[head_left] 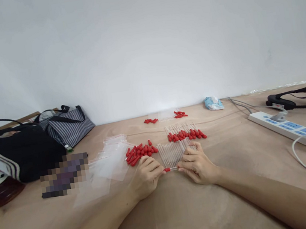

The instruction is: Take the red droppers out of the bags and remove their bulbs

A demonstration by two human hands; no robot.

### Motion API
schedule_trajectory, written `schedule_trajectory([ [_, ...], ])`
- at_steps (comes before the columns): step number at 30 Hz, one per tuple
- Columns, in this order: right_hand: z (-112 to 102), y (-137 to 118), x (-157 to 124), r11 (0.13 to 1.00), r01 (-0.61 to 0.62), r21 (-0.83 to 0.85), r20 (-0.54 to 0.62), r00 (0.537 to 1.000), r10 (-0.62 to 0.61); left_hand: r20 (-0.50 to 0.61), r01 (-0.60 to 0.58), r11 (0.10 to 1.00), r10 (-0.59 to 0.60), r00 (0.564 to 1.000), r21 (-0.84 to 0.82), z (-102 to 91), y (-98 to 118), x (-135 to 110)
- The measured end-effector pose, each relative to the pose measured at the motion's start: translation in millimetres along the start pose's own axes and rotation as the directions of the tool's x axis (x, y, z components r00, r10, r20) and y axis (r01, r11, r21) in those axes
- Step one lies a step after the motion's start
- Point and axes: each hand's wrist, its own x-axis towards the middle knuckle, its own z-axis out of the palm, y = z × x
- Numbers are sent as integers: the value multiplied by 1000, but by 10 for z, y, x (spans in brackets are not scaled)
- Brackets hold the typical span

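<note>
My left hand (148, 177) is closed on a red rubber bulb (167, 169), pinched in its fingertips. The fingers of my right hand (198, 165) grip a thin clear dropper tube (173, 169), whose end meets the bulb; how far it sits inside I cannot tell. Just beyond both hands lies a row of bare clear tubes (172, 154), partly covered by my right fingers. Loose red bulbs (139, 152) are heaped beyond my left hand. Farther back, droppers with red bulbs fitted (187, 134) lie side by side, bulbs toward me.
Clear plastic bags (112, 159) lie spread at left, near a pixelated dark object (67, 175). Black (30, 150) and striped (71, 128) bags stand farther left. A power strip (288, 127), headset (282, 103) and blue-white packet (213, 103) are at right. More red bulbs (150, 121) lie by the wall.
</note>
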Motion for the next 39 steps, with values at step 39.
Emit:
schedule_trajectory([
  [39,-39,297,-72,859,-445,-256,-196,893,404,-141,353,932,-340,930,78,-145,-345,-96],
])
